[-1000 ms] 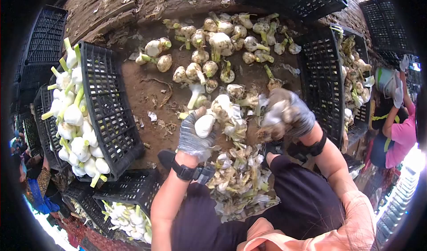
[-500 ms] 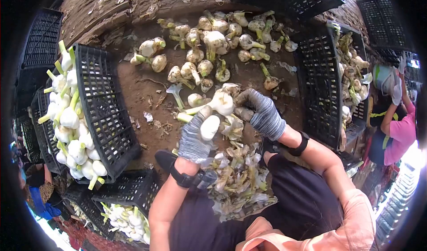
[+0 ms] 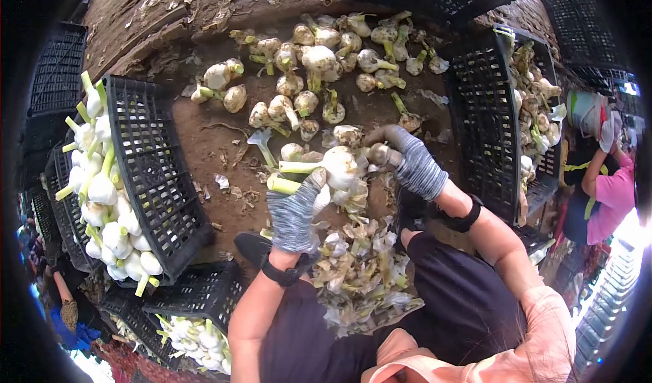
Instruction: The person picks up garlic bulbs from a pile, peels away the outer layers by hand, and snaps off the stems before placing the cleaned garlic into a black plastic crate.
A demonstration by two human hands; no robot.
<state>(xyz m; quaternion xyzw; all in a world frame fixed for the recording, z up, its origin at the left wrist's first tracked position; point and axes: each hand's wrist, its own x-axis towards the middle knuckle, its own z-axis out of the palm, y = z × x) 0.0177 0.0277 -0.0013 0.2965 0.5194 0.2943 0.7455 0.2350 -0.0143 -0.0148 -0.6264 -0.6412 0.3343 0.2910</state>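
Note:
My left hand (image 3: pixel 293 213), in a grey knit glove, is closed around garlic with thick cut green stems. A pale garlic bulb (image 3: pixel 341 167) sticks out past its thumb, and a second, whiter bulb (image 3: pixel 322 198) shows partly below it. My right hand (image 3: pixel 406 157), gloved too, is just right of the pale bulb with its fingers curled together. What lies between those fingers cannot be made out. Dirty, unpeeled garlic bulbs (image 3: pixel 318 58) lie on the brown ground beyond both hands. A heap of garlic skins (image 3: pixel 363 271) lies between my legs.
At left, a tilted black crate (image 3: pixel 159 179) stands beside clean white garlic (image 3: pixel 103 189). Another crate (image 3: pixel 483 125) at right holds dirty garlic (image 3: pixel 536 111). White garlic (image 3: pixel 197 342) fills a lower-left crate. A person in a pink top (image 3: pixel 611 199) works at far right.
The pale bulb in my left hand has turned and shifted slightly down, its stem now pointing left. My right hand has moved a little right and down, fingers still curled. The view has shifted slightly.

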